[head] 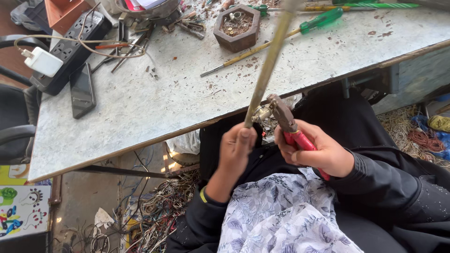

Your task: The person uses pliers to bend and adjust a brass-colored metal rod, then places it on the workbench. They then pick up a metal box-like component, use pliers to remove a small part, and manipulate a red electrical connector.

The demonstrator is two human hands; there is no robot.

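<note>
Below the bench [140,103] front edge, left hand [236,150] gripped a long brass rod [269,65] rising over the benchtop. Right hand [318,152] closed round red-handled pliers [288,124], jaws at the rod's lower end. Bare benchtop beside the rod.

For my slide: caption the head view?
Left hand steadies a brass rod; right hand grips red-handled pliers beside a grey worktable.

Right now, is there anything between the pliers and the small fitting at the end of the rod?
Nothing visible. The pliers in the right hand already reach the fitting beside the rod, which the left hand holds.
</note>
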